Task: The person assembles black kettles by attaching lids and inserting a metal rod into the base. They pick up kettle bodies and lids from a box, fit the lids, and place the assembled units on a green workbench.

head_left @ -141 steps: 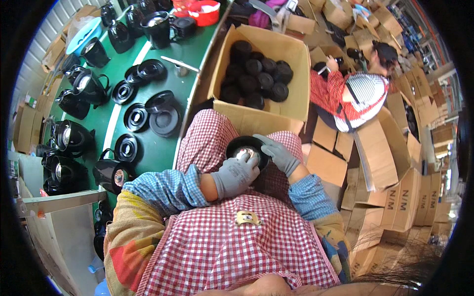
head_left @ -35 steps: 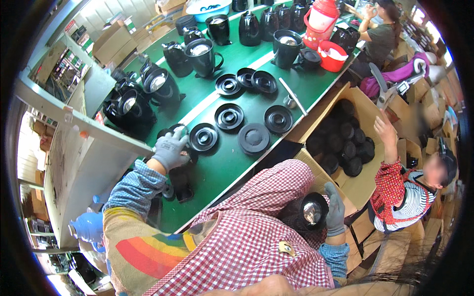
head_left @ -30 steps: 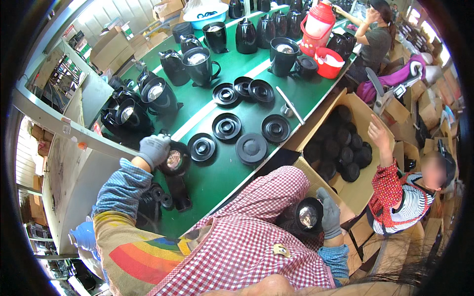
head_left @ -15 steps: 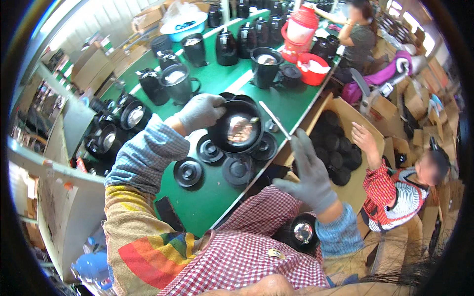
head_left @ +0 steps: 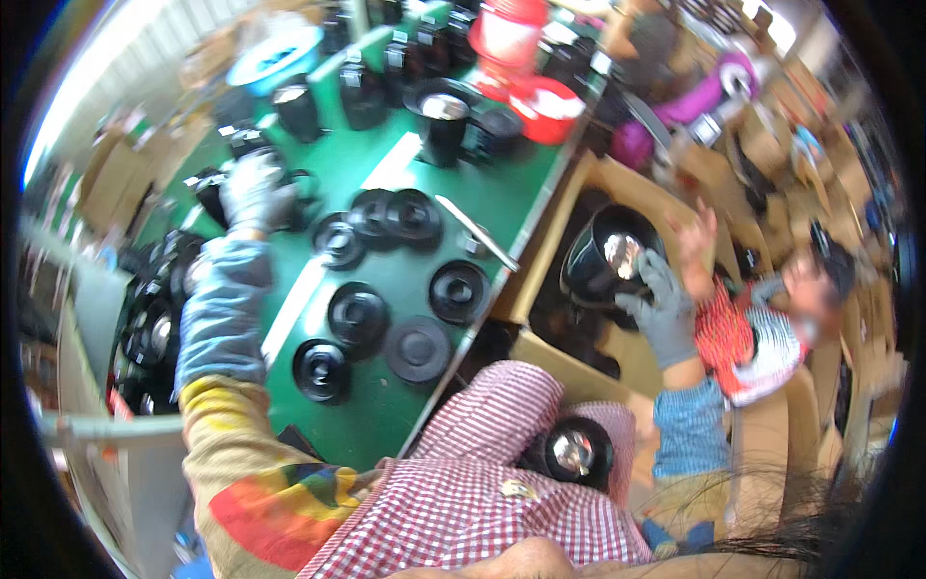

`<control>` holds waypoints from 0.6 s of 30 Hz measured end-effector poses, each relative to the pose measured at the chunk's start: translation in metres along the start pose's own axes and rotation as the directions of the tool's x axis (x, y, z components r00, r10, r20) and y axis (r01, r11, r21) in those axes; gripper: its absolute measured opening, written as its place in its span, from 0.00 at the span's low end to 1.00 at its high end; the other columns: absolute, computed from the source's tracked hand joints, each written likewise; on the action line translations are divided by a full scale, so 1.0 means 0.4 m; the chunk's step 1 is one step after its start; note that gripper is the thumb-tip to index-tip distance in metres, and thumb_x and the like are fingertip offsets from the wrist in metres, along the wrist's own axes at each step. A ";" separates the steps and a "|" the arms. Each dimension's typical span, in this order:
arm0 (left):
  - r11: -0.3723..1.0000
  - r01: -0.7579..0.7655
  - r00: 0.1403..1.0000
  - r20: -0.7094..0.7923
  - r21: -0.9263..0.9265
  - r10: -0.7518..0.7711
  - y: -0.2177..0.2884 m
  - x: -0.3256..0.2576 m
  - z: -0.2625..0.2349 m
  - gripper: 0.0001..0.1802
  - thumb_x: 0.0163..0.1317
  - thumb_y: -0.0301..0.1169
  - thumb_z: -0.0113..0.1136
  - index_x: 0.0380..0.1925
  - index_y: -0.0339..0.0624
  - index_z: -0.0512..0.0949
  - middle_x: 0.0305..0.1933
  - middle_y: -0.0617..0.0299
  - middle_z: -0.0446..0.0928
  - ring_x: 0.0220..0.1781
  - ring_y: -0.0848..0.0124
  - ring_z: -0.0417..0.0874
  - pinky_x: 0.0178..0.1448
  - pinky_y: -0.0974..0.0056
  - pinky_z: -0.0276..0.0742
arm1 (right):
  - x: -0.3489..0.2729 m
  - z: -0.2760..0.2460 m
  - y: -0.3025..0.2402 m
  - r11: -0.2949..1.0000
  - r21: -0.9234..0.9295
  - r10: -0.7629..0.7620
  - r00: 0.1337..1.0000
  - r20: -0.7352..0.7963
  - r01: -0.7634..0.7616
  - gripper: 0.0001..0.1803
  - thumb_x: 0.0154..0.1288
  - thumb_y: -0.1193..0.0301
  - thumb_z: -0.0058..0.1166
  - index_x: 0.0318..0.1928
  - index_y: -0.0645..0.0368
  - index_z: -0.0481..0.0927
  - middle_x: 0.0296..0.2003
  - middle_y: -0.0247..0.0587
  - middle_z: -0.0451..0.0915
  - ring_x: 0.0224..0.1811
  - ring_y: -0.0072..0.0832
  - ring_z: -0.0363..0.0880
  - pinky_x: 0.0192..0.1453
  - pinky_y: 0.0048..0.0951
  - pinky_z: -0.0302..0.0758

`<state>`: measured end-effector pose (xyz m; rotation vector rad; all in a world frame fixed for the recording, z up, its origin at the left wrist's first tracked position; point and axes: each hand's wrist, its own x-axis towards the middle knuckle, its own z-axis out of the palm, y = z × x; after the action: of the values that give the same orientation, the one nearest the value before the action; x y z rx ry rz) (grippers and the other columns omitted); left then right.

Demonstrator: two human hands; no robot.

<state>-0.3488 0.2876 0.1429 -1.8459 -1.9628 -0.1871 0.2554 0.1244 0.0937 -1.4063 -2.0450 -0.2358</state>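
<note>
My right hand [head_left: 664, 314], in a grey glove, is closed on the rim of a black jug [head_left: 584, 265] with a shiny inside, tipped over the cardboard box [head_left: 535, 352] at the right. At the table's left, my gloved left hand [head_left: 256, 193] is over the mouth of another black jug [head_left: 301, 193], whose handle shows. Motion blurs its fingers, so the grip is unclear. Several round black lids lie between my arms, among them a ridged lid [head_left: 357, 317] and a flat one [head_left: 417, 349]. A black vessel [head_left: 576, 454] with a shiny inside rests in my lap.
A white stick [head_left: 477, 232] lies by the green table's right edge. Black jugs stand further back, near a red bucket [head_left: 545, 108] and a blue basin [head_left: 275, 63]. Beyond the box a co-worker's hand [head_left: 694, 236] is raised, close to my right hand.
The black jug has passed from my left hand to my right, which carried it over the box. My left hand has reached left to another jug. The view has shifted, uncovering more lids.
</note>
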 end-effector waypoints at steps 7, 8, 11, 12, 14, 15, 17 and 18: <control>0.998 0.056 0.991 0.125 0.008 -0.057 -0.269 -0.004 0.392 0.33 0.53 0.34 0.74 0.61 0.46 0.74 0.74 0.56 0.68 0.77 0.53 0.64 0.76 0.53 0.66 | -0.428 0.071 0.268 0.759 -0.147 0.651 0.747 0.136 -0.634 0.26 0.52 0.61 0.75 0.50 0.57 0.84 0.66 0.44 0.76 0.67 0.41 0.76 0.68 0.38 0.74; 0.996 0.082 0.986 0.140 0.039 -0.087 -0.293 -0.032 0.382 0.32 0.54 0.31 0.73 0.60 0.45 0.74 0.75 0.57 0.67 0.78 0.54 0.63 0.77 0.53 0.65 | -0.445 0.094 0.312 0.728 -0.178 0.685 0.716 0.133 -0.662 0.25 0.53 0.61 0.75 0.50 0.56 0.84 0.66 0.44 0.76 0.67 0.40 0.76 0.68 0.38 0.73; 0.995 -0.081 0.997 0.007 -0.058 0.082 -0.252 0.013 0.359 0.32 0.55 0.27 0.71 0.61 0.42 0.74 0.76 0.56 0.66 0.78 0.52 0.63 0.78 0.54 0.64 | -0.520 0.099 0.344 0.530 -0.264 0.846 0.521 0.110 -0.806 0.24 0.54 0.59 0.74 0.50 0.53 0.85 0.67 0.41 0.75 0.68 0.39 0.75 0.69 0.38 0.73; 0.985 -0.119 0.993 -0.033 -0.121 0.116 -0.255 0.014 0.336 0.32 0.54 0.26 0.71 0.61 0.41 0.74 0.76 0.56 0.66 0.77 0.52 0.64 0.78 0.55 0.64 | -0.535 0.108 0.365 0.543 -0.263 0.838 0.533 0.115 -0.798 0.24 0.54 0.59 0.73 0.50 0.53 0.84 0.67 0.41 0.75 0.67 0.39 0.75 0.68 0.38 0.73; 0.982 -0.149 0.989 -0.039 -0.113 0.145 -0.246 0.004 0.271 0.30 0.54 0.23 0.69 0.60 0.40 0.74 0.75 0.52 0.67 0.73 0.50 0.70 0.74 0.55 0.69 | -0.566 0.131 0.401 0.565 -0.257 0.824 0.553 0.126 -0.784 0.24 0.54 0.58 0.73 0.50 0.53 0.84 0.67 0.41 0.75 0.67 0.39 0.75 0.68 0.38 0.73; 0.971 -0.208 0.977 -0.080 -0.117 0.199 -0.225 -0.005 0.223 0.30 0.55 0.22 0.69 0.60 0.40 0.74 0.74 0.52 0.69 0.72 0.50 0.72 0.73 0.54 0.71 | -0.577 0.135 0.405 0.605 -0.170 0.796 0.595 0.111 -0.778 0.25 0.54 0.58 0.73 0.51 0.54 0.84 0.68 0.42 0.74 0.67 0.40 0.75 0.68 0.38 0.73; 0.946 -0.280 0.954 -0.160 -0.165 0.254 -0.093 -0.022 0.083 0.27 0.54 0.22 0.70 0.57 0.38 0.76 0.71 0.52 0.72 0.67 0.50 0.76 0.68 0.55 0.76 | -0.601 0.122 0.411 0.542 -0.201 0.840 0.530 0.113 -0.816 0.25 0.55 0.58 0.72 0.51 0.54 0.84 0.68 0.42 0.74 0.67 0.41 0.75 0.68 0.38 0.73; 0.911 -0.311 0.948 -0.162 -0.273 0.275 -0.035 -0.038 0.009 0.27 0.54 0.22 0.70 0.56 0.38 0.76 0.71 0.52 0.73 0.67 0.50 0.77 0.67 0.55 0.76 | -0.601 0.125 0.413 0.522 -0.205 0.853 0.508 0.122 -0.828 0.25 0.55 0.58 0.72 0.51 0.55 0.84 0.68 0.43 0.74 0.67 0.41 0.75 0.68 0.38 0.73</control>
<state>-0.3631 0.2736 0.1364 -2.2360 -1.6186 -0.5089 0.4364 0.0305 -0.1209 -2.4198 -1.2309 0.2397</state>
